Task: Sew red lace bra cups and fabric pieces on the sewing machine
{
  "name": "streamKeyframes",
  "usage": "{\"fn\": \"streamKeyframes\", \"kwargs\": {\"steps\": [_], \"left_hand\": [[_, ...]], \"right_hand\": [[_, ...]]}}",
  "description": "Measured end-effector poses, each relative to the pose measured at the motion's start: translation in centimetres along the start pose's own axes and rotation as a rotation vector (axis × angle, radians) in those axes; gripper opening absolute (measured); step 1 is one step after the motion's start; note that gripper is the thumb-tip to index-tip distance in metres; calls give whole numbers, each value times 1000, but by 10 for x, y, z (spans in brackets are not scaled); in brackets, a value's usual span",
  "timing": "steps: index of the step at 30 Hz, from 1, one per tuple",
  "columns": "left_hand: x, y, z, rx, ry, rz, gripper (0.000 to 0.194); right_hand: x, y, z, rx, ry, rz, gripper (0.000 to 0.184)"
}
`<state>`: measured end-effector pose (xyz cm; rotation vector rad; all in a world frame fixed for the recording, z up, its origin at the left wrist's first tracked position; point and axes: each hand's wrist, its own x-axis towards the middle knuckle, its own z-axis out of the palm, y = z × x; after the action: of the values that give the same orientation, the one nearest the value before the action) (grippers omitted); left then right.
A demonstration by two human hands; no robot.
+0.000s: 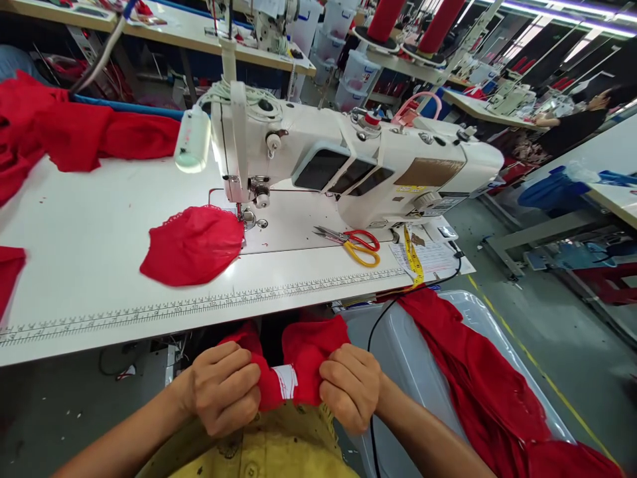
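Observation:
Below the table's front edge, my left hand (225, 386) and my right hand (351, 386) grip a piece of red fabric (309, 352) from its two sides. Both hands are closed, with the cloth bunched in the fingers. A white label (285, 381) shows on the fabric between them. On the table, a second red fabric piece (194, 247) lies flat, its right end at the presser foot of the white sewing machine (298, 133). Scissors (351, 244) with red and yellow handles rest to the right of that piece.
A grey plastic bin (408, 352) stands at my right with red cloth (478, 358) hanging over it. More red fabric (84, 129) lies at the table's left. A black cable (381, 318) and a yellow tape measure (413, 255) hang near the right end. A person (572, 129) is far right.

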<state>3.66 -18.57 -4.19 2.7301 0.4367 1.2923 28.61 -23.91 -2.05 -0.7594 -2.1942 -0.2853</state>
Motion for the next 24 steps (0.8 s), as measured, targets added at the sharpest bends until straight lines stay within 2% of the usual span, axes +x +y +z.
{"fn": "streamKeyframes", "kwargs": {"steps": [2,3,6,11,14,17,18,20,22,24], "left_hand": [[3,-1,-1,49,62,173,31],[5,-2,-2,67,57,183,31],[11,-3,-6,63,-12,185,30],[16,-3,-9,36,27,148,29],[13,-2,-5,-37,13,97,27],[11,-1,0,-111,68,32,25],[11,0,0,-134,59,-32,25],[16,-1,-6,-206,-66,-273,24],[22,-4,-20,-333,-292,-596,29],[29,-9,-39,-480,-526,-803,32]], "right_hand": [[0,0,-1,-2,-22,-2,22],[0,1,-2,-5,-34,4,22],[2,2,-4,-21,-54,-21,22],[7,6,-4,-27,-45,-41,26],[10,7,-2,-2,-33,-20,28],[15,7,-3,1,-44,-3,30],[18,8,-6,17,-85,32,30],[27,16,-16,117,-228,150,32],[40,29,-32,270,-395,287,36],[55,44,-47,366,-487,373,37]]}}
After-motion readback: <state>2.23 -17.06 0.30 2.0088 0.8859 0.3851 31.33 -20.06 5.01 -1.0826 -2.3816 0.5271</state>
